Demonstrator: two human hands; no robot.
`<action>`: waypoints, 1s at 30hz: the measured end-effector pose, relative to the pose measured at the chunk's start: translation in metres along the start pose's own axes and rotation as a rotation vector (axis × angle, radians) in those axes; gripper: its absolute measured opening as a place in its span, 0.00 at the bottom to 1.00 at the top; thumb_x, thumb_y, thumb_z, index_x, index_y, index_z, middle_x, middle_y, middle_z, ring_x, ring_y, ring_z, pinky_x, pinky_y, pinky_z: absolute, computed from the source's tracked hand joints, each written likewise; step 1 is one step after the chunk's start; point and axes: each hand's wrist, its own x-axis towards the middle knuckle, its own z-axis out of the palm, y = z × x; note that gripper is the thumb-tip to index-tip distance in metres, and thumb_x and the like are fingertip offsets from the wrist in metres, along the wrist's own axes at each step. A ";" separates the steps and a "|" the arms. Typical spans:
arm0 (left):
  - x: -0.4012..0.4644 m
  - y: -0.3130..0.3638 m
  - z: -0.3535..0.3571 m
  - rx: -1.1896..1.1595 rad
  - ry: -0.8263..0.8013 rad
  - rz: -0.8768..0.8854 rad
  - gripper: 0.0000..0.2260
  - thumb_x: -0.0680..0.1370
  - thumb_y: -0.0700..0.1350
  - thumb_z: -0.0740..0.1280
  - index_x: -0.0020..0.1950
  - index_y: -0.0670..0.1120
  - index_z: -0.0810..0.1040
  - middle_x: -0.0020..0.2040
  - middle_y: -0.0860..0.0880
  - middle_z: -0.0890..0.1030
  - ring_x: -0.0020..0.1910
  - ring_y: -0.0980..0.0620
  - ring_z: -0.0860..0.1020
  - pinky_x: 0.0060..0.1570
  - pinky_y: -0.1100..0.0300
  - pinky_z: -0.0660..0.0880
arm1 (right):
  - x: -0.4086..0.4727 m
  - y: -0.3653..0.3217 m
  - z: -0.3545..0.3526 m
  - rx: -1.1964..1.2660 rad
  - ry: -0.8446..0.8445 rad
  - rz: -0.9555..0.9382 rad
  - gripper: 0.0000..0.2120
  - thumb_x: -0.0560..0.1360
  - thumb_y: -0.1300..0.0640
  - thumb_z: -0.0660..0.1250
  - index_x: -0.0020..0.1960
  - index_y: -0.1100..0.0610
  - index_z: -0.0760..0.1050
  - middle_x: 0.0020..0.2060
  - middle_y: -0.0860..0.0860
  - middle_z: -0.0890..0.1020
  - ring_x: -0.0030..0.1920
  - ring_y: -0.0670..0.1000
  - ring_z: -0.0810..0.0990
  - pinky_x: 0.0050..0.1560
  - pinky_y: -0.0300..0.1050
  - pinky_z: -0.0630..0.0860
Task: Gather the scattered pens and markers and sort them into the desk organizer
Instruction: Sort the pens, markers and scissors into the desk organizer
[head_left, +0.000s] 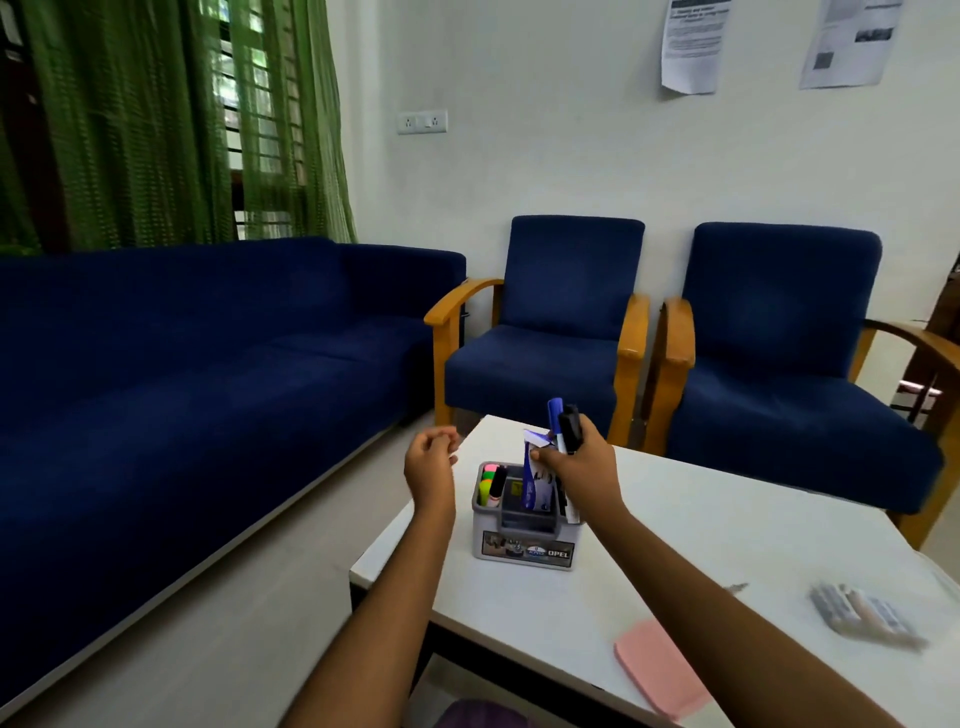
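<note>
Right grip (581, 462) clasping 2 markers (565, 427), left grip (428, 460) empty

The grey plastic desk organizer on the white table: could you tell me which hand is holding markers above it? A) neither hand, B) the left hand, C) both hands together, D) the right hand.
D: the right hand grips a blue-capped marker and a black marker just above the grey plastic desk organizer, while the left hand hangs loosely curled and empty off to the side.
</note>
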 end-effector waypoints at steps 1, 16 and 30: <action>0.001 -0.009 -0.004 -0.029 0.008 -0.063 0.07 0.79 0.39 0.60 0.49 0.42 0.78 0.47 0.44 0.80 0.49 0.46 0.77 0.49 0.57 0.76 | 0.001 0.000 0.004 -0.053 -0.008 -0.008 0.21 0.72 0.56 0.72 0.61 0.57 0.69 0.52 0.56 0.80 0.50 0.53 0.79 0.51 0.51 0.80; -0.003 -0.080 -0.014 -0.097 -0.138 -0.195 0.14 0.81 0.43 0.58 0.46 0.38 0.80 0.46 0.39 0.82 0.47 0.44 0.79 0.51 0.50 0.75 | 0.016 -0.004 0.029 -0.527 -0.173 -0.078 0.20 0.73 0.56 0.70 0.62 0.55 0.69 0.53 0.54 0.80 0.51 0.52 0.79 0.51 0.46 0.77; -0.001 -0.081 -0.010 -0.004 -0.126 -0.189 0.14 0.81 0.44 0.58 0.51 0.35 0.79 0.48 0.39 0.82 0.47 0.44 0.79 0.44 0.57 0.76 | 0.027 -0.006 0.019 -0.317 -0.229 0.024 0.19 0.71 0.56 0.72 0.59 0.57 0.71 0.48 0.53 0.78 0.47 0.51 0.76 0.45 0.42 0.74</action>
